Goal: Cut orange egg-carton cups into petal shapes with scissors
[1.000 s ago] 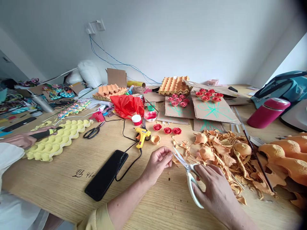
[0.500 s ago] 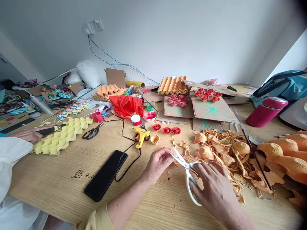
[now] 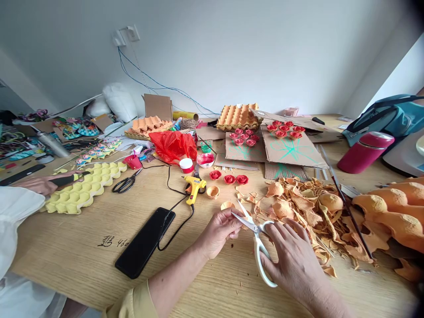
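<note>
My right hand (image 3: 291,254) grips white-handled scissors (image 3: 256,229), fingers through the loops and blades apart. Pinched in my left hand (image 3: 220,232) is a small orange egg-carton piece (image 3: 228,206), whose pale rim shows above the fingers; the rest is hidden. The scissor tips lie right at the left fingertips, beside this piece. Just beyond sits an orange egg-carton cup (image 3: 213,192). Red paper roses (image 3: 229,179) stand in a row behind it. To the right spreads a heap of orange carton scraps (image 3: 301,205).
A yellow glue gun (image 3: 194,187) with its cord lies left of my hands, near a black phone (image 3: 145,243). Another person's hand (image 3: 43,184) holds a yellow egg tray (image 3: 84,190). A pink bottle (image 3: 366,152) and a brush (image 3: 346,205) are at right.
The orange piece in my left hand has turned up, so its rim now shows above the fingers. The scissors have shifted slightly left and closer to the left fingertips.
</note>
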`<state>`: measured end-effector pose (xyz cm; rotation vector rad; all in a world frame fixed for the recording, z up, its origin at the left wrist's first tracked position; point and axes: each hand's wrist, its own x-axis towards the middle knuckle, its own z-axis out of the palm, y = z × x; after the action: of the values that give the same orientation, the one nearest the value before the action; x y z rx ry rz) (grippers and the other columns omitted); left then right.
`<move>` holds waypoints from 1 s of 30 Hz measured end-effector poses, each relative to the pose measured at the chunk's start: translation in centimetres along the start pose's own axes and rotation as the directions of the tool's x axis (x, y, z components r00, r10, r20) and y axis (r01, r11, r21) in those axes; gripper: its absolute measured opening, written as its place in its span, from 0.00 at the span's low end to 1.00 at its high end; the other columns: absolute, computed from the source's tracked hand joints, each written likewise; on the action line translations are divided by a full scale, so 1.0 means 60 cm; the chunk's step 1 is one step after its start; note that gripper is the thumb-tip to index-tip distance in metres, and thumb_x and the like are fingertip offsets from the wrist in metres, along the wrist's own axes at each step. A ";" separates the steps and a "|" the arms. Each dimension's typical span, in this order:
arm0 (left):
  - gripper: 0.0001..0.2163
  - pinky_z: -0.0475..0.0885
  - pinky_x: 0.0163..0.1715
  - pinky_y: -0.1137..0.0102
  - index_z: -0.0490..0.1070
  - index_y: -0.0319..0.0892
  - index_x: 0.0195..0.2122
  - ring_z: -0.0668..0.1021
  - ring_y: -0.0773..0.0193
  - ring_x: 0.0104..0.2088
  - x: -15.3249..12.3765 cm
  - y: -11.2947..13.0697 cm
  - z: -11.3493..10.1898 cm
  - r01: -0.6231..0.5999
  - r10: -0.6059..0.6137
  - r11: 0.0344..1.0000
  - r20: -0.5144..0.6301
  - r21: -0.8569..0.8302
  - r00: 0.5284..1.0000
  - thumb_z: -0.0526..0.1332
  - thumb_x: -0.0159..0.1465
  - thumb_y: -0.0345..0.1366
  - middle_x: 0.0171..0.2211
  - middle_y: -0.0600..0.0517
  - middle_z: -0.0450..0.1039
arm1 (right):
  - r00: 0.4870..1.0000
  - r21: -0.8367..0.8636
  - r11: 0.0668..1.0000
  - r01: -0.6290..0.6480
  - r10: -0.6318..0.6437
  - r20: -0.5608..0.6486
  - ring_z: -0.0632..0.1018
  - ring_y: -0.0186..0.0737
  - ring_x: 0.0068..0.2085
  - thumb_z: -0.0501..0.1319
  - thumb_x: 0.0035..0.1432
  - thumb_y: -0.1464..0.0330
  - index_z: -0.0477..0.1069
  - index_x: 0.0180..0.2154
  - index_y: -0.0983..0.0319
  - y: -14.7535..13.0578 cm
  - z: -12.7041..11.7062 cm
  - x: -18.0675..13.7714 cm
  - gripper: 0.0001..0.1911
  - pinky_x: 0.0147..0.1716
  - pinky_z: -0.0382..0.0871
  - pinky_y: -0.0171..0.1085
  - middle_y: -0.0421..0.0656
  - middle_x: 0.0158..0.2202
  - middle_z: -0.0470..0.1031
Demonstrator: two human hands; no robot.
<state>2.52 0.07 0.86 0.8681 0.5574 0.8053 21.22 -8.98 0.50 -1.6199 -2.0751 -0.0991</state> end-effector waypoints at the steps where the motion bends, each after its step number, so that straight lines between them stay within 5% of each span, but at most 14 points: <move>1: 0.15 0.50 0.23 0.75 0.74 0.38 0.33 0.61 0.77 0.22 -0.001 0.000 0.002 0.014 -0.014 1.000 0.003 -0.014 1.000 0.75 0.52 0.41 0.28 0.55 0.70 | 1.000 0.008 1.000 0.005 -0.005 0.004 0.76 0.48 0.38 0.61 0.61 0.60 0.64 0.41 0.58 0.000 0.000 0.000 0.11 0.55 0.56 0.56 0.41 0.35 0.73; 20: 0.14 0.50 0.24 0.74 0.77 0.40 0.34 0.60 0.76 0.22 -0.009 0.005 0.009 0.061 -0.057 0.995 0.054 -0.079 0.997 0.75 0.52 0.41 0.27 0.56 0.67 | 0.998 0.132 0.989 0.062 -0.063 0.008 0.70 0.41 0.31 0.62 0.61 0.61 0.60 0.33 0.57 -0.008 -0.006 0.000 0.12 0.53 0.58 0.54 0.37 0.28 0.67; 30: 0.12 0.51 0.23 0.74 0.78 0.41 0.33 0.59 0.75 0.23 -0.009 0.014 0.007 -0.019 0.016 0.999 0.071 0.045 0.997 0.74 0.55 0.42 0.27 0.56 0.67 | 0.996 0.166 0.982 0.091 -0.093 0.004 0.67 0.37 0.28 0.60 0.64 0.62 0.57 0.32 0.58 -0.012 -0.011 0.001 0.13 0.49 0.59 0.50 0.35 0.26 0.63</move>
<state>2.17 -0.23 1.83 0.9409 0.5085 0.7771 20.80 -9.39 1.28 -1.4302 -2.1069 0.0505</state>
